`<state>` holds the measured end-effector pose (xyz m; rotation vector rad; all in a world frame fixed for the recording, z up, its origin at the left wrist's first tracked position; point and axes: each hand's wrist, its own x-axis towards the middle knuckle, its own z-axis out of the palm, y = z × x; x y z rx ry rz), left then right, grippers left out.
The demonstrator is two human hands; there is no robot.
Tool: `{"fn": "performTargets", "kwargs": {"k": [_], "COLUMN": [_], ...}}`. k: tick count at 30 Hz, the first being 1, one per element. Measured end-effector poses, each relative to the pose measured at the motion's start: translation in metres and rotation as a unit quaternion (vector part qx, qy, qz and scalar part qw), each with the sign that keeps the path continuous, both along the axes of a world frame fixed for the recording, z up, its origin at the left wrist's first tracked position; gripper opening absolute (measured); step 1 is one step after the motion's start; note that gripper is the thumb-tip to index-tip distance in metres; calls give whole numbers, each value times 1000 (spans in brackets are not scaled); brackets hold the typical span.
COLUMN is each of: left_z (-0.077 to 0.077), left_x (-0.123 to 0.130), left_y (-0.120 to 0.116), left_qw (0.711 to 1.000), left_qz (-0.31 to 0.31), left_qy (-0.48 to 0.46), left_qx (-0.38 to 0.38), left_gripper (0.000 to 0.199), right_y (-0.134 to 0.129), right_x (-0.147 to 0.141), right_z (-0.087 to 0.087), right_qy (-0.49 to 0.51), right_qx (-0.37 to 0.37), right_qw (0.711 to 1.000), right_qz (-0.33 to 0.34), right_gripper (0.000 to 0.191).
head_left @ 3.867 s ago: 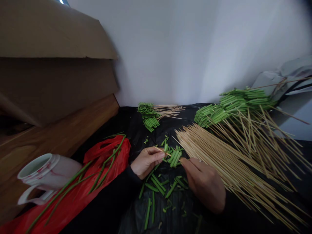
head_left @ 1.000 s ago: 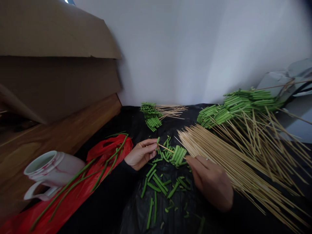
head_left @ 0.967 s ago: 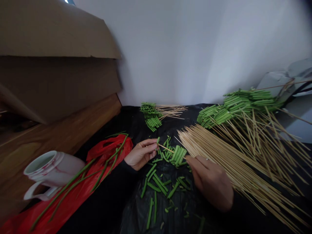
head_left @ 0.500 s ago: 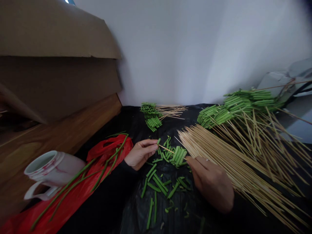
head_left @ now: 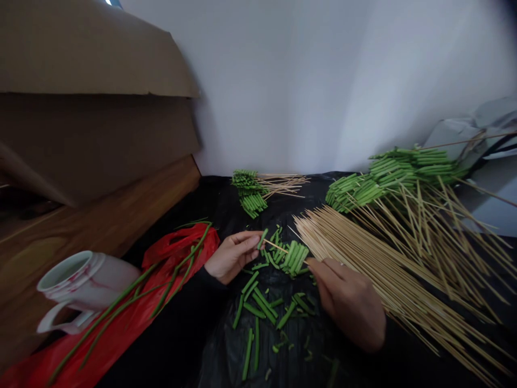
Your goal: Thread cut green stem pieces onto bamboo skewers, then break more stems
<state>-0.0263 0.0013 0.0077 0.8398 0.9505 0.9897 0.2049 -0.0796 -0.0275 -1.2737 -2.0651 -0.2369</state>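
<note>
We log the left hand [head_left: 233, 257], nearly closed, its fingertips pinching a short green bean piece [head_left: 263, 238] against the tip of a bamboo skewer [head_left: 277, 247]. The right hand [head_left: 347, 302] is closed at the skewer's other end, thumb and fingers gripping it. The skewer lies at a slight tilt between the hands, low over the black plastic sheet [head_left: 214, 199]. Near the right hand, a tight row of bean pieces [head_left: 294, 258] sits along the skewer, apparently threaded, though we cannot see the piercing.

Loose cut beans [head_left: 258, 304] lie scattered on the sheet below the hands. Just right of the right hand, a large fan of bare skewers [head_left: 363, 248] spreads across the sheet. Beyond it is a heap of loaded skewers [head_left: 388, 175], and a smaller stack of loaded skewers [head_left: 252, 194] lies farther ahead, above the hands.

To the left, a red plastic bag [head_left: 177, 248] carries long whole beans [head_left: 173, 280]. A white mug [head_left: 76, 280] with red marks lies on its side beside the bag, near a wooden board [head_left: 100, 226]. Brown cardboard [head_left: 81, 54] leans above the board, against a white wall [head_left: 283, 81].
</note>
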Motion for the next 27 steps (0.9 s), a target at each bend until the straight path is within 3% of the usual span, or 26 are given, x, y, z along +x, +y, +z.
{"fn": "performTargets", "kwargs": {"k": [3,11,27], "left_z": [-1,-4,-5], "left_x": [-2,-2,1], "left_y": [0,1,-2], "left_qw": [999,1000,999], "left_qz": [-32,-8,-28], "left_qy": [-17,-17,2], "left_qx": [-26,-20,-19], "left_gripper": [32,26,26], "right_y": [0,-1,-3], "right_x": [1,-1,-3], "right_z": [1,2,-2], "right_qy": [5,1,1], "right_qx": [-8,-2,5], "right_qw": [1000,1000,1000], "right_qz": [0,2,-1], "right_gripper": [25,26,25]}}
